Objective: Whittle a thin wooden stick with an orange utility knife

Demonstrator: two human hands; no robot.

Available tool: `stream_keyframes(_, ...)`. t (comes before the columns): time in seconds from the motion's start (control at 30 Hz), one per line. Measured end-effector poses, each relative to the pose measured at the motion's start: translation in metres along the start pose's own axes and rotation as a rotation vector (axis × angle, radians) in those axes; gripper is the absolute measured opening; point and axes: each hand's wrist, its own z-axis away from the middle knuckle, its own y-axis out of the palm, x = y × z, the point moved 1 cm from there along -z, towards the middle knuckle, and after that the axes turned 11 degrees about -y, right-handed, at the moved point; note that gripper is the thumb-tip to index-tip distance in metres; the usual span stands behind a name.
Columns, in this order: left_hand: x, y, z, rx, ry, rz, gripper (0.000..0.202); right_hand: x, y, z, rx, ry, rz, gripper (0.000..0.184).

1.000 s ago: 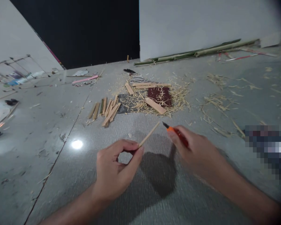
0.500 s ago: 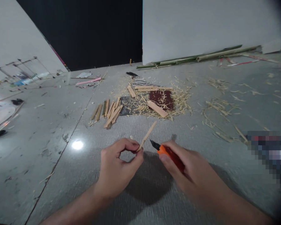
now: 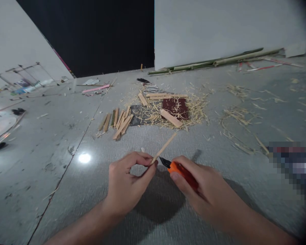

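Observation:
A thin, pale bamboo strip (image 3: 165, 145) is pinched by its lower end between the thumb and fingers of my left hand (image 3: 131, 178), and it slants up to the right. My right hand (image 3: 202, 183) is wrapped around an orange utility knife (image 3: 185, 173). The knife's dark blade (image 3: 164, 161) points left, close beside the strip near my left fingertips; whether it touches the wood I cannot tell. Beyond my hands, a wider flat bamboo piece (image 3: 170, 118) lies across a dark red sheet (image 3: 177, 104) strewn with shavings.
Several cut bamboo pieces (image 3: 121, 122) lie in a loose pile at centre left. Curly shavings (image 3: 197, 109) surround the sheet. Long green bamboo poles (image 3: 219, 63) rest along the white wall. A stick frame (image 3: 28, 75) stands far left, and a blurred-out object (image 3: 293, 163) lies at right.
The knife has moved left, bringing its blade closer to the strip. The strip has tilted further to the right in my left fingers.

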Motion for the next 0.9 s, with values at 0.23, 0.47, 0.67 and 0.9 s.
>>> stream_keyframes(0.23,0.003,-0.002,0.002,-0.013,0.063,0.029,0.015,0.002,0.006,-0.003,-0.033,-0.013,0.052,0.031)
stream_keyframes(0.47,-0.001,-0.003,0.009,0.007,0.070,0.062,0.018,-0.051,-0.031,-0.013,-0.280,0.238,0.249,0.034)
stream_keyframes(0.67,0.008,-0.006,0.002,-0.067,-0.039,0.111,0.015,-0.048,-0.044,-0.015,-0.357,0.257,0.286,0.045)
stream_keyframes(0.9,0.013,-0.012,-0.019,-0.213,-0.195,0.207,0.015,-0.011,-0.005,-0.011,0.037,0.049,0.229,0.040)
